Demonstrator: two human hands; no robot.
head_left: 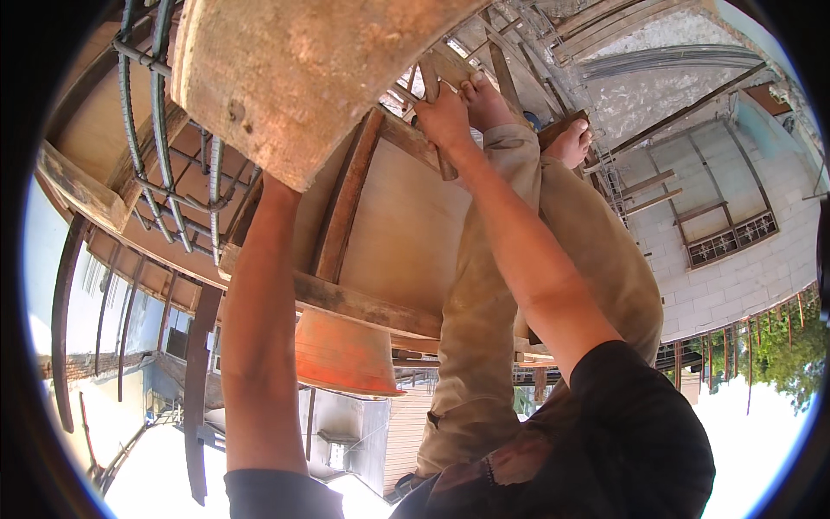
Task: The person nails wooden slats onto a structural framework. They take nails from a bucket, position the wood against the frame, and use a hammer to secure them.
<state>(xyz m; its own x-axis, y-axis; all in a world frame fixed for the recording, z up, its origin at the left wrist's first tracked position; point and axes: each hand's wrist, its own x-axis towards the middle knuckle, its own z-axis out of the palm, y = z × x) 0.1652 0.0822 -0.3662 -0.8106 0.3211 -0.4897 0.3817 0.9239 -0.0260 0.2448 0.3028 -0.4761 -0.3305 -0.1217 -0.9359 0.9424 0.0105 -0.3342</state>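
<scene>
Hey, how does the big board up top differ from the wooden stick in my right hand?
The board is broad, the stick slim. The board runs off the picture's top edge; the stick's lower end shows below the right hand. The board hides the left hand; the right hand grips the stick. Both look wooden.

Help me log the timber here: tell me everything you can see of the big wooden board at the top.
The wooden board looks like rough, weathered timber, orange-brown and stained, with a dark, knot-like mark towards its lower left. A paler edge shows along its left side. It is cut off by the picture's top, one corner pointing down. The left forearm runs up behind that corner; the board hides the left hand, so its grip cannot be told.
</scene>
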